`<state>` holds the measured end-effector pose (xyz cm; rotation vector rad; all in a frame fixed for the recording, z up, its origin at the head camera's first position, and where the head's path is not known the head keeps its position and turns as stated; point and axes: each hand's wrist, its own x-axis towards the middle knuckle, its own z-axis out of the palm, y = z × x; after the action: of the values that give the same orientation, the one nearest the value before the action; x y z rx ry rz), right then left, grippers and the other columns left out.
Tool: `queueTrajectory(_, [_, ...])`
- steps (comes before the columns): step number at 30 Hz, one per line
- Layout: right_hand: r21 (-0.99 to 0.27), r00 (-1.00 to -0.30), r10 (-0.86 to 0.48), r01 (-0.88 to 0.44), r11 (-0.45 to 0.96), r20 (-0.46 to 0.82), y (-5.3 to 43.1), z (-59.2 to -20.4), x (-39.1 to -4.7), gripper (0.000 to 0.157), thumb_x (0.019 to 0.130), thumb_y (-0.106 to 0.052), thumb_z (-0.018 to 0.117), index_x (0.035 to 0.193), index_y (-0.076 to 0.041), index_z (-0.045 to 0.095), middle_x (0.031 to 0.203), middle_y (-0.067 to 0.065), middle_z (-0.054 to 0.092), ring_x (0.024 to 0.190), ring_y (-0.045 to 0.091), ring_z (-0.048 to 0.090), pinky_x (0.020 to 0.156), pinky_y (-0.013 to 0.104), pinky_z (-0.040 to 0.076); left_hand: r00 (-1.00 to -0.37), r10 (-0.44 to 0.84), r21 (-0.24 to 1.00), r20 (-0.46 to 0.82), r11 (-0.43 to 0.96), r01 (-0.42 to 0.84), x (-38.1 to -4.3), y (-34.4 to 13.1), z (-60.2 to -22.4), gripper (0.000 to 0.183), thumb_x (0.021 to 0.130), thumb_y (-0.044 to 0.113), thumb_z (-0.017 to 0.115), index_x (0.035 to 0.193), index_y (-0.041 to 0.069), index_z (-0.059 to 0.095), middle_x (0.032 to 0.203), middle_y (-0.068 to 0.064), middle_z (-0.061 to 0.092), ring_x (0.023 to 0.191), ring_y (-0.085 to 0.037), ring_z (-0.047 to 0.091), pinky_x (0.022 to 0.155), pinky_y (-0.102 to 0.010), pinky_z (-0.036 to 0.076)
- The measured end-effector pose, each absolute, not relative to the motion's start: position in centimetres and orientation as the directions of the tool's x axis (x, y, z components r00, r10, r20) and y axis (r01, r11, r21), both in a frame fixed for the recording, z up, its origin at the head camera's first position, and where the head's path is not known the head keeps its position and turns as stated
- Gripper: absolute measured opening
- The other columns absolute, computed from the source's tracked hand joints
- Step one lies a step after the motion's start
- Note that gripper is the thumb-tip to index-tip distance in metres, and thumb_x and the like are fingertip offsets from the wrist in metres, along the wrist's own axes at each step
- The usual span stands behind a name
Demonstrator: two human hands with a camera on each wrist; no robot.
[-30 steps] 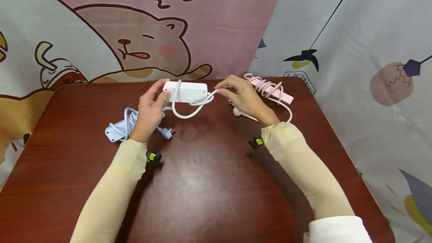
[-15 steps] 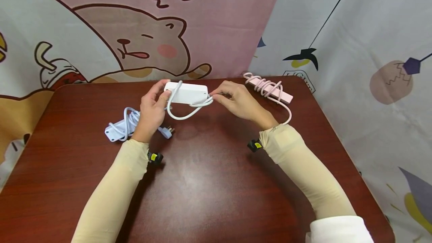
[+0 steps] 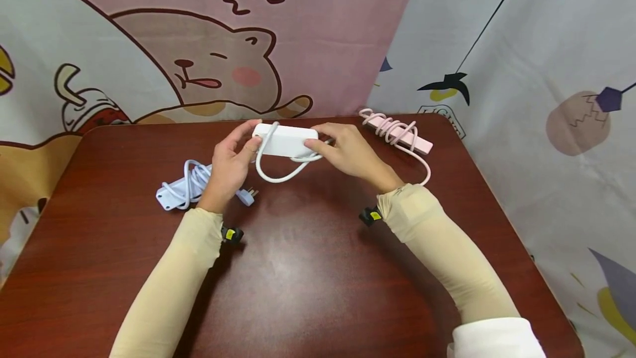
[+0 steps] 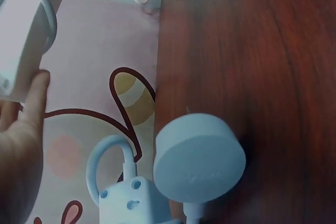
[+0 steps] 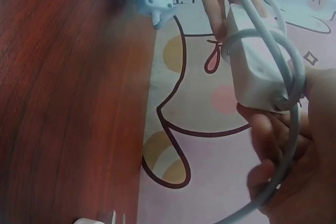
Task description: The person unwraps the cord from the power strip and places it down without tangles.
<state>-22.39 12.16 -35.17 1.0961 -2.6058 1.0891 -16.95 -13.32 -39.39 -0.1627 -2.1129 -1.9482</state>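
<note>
One broad cartoon-printed cloth (image 3: 323, 32) is the largest thing before us, hanging behind the far edge as a backdrop. Below it we have the dark red table (image 3: 288, 291), bearing the loose goods. Two beige sleeves (image 3: 447, 247) reach across it from the near side.

At the back right we see the pink power strip (image 3: 422, 145), its cord wound round the body, which presumably keeps the length gathered. Back left, just beside the left hand, lies the pale blue power strip (image 3: 171, 196), bundled much the same way. Both sit aside, so we judge the middle leaves the hands room.

Between these two, near the far edge, the white block (image 3: 288, 141) is held off the tabletop. We find both hands clamped on it, one at each end: the left hand (image 3: 231, 162) grips the left end, thumb on the near face, and the right hand (image 3: 350, 153) grips the right end likewise, probably to keep it level.

Its white cord (image 3: 270, 179) loops over the block and hangs slack below; we think the right hand's place by the cord's exit helps control it. Smallest, the pale blue plug (image 3: 245, 197) lies on the tabletop, prongs bare.
</note>
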Motion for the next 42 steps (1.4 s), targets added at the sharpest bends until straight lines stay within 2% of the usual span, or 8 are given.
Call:
queueTrajectory(3, [-0.564,-0.738,-0.537,-0.666,0.487,0.408,12.4,-35.0,-22.4,0.027,0.096,-0.027,0.073,0.113,-0.007,0.075,0.101,0.006,0.077,0.083,0.014,0.068,0.071,0.028,0.054,-0.958,-0.136,0.967,0.252,0.062,0.246,-16.7,-12.9,-39.4,0.037,0.105,0.021,0.058,0.138,0.007,0.057,0.118,0.001,0.061,0.096,-0.012,0.068,0.081,-0.021,0.06])
queueTrajectory(7, [-0.575,-0.769,-0.464,-0.638,0.512,0.44,12.9,-34.7,-22.7,0.027,0.096,-0.028,0.072,0.115,-0.009,0.076,0.105,0.007,0.078,0.085,0.016,0.068,0.075,0.03,0.054,-0.945,-0.21,0.967,0.252,0.019,0.254,-16.2,-12.2,-39.6,0.014,0.106,0.024,0.056,0.112,0.012,0.057,0.101,-0.001,0.063,0.088,-0.019,0.07,0.082,-0.029,0.061])
queueTrajectory(10, [-0.577,-0.778,-0.436,-0.628,0.522,0.452,13.2,-34.4,-22.9,0.027,0.096,-0.028,0.072,0.115,-0.009,0.077,0.105,0.007,0.078,0.086,0.018,0.069,0.079,0.033,0.054,-0.937,-0.203,0.959,0.283,0.074,0.274,-15.9,-11.9,-39.7,0.012,0.104,0.025,0.06,0.099,0.015,0.055,0.089,0.002,0.064,0.085,-0.021,0.068,0.08,-0.028,0.06])
queueTrajectory(17, [-0.535,-0.751,-0.468,-0.66,0.527,0.466,13.3,-34.7,-22.8,0.027,0.095,-0.029,0.073,0.113,-0.01,0.077,0.103,0.006,0.078,0.082,0.016,0.07,0.074,0.031,0.056,-0.922,-0.141,0.917,0.362,0.23,0.325,-15.7,-11.7,-39.5,0.028,0.092,0.024,0.077,0.102,0.001,0.064,0.087,0.006,0.063,0.083,-0.011,0.06,0.072,-0.019,0.051])
queueTrajectory(25, [-0.511,-0.721,-0.53,-0.692,0.511,0.446,13.4,-34.8,-22.9,0.026,0.095,-0.029,0.074,0.113,-0.01,0.077,0.101,0.004,0.078,0.083,0.013,0.07,0.073,0.029,0.057,-0.885,-0.18,0.869,0.429,0.35,0.35,-15.5,-11.8,-39.2,0.019,0.091,0.023,0.077,0.095,0.006,0.069,0.079,0.001,0.065,0.073,-0.005,0.056,0.062,-0.02,0.044])
queueTrajectory(31, [-0.481,-0.724,-0.551,-0.688,0.543,0.414,13.8,-34.7,-22.8,0.025,0.095,-0.031,0.074,0.11,-0.011,0.078,0.103,0.004,0.078,0.068,0.009,0.065,0.069,0.029,0.054,-0.874,-0.171,0.855,0.454,0.361,0.374,-15.6,-11.9,-39.0,0.019,0.091,0.02,0.076,0.094,0.003,0.068,0.077,-0.002,0.065,0.072,-0.002,0.057,0.067,-0.016,0.048])
queueTrajectory(35, [-0.473,-0.715,-0.58,-0.696,0.54,0.389,14.1,-34.5,-22.8,0.022,0.096,-0.032,0.072,0.106,-0.013,0.078,0.091,0.0,0.076,0.061,0.007,0.058,0.066,0.026,0.048,-0.866,-0.165,0.837,0.473,0.391,0.383,-15.7,-12.3,-39.2,0.018,0.092,0.019,0.076,0.093,0.003,0.068,0.077,-0.003,0.065,0.073,-0.001,0.057,0.07,-0.015,0.049])
queueTrajectory(42, [-0.417,-0.674,-0.652,-0.734,0.536,0.348,14.8,-34.3,-22.9,0.019,0.097,-0.033,0.07,0.098,-0.015,0.075,0.082,-0.003,0.071,0.066,0.01,0.054,0.068,0.028,0.047,-0.877,-0.18,0.823,0.445,0.468,0.321,-15.6,-12.8,-38.9,0.021,0.094,0.026,0.075,0.099,0.006,0.07,0.082,-0.009,0.069,0.067,-0.01,0.056,0.062,-0.017,0.042])
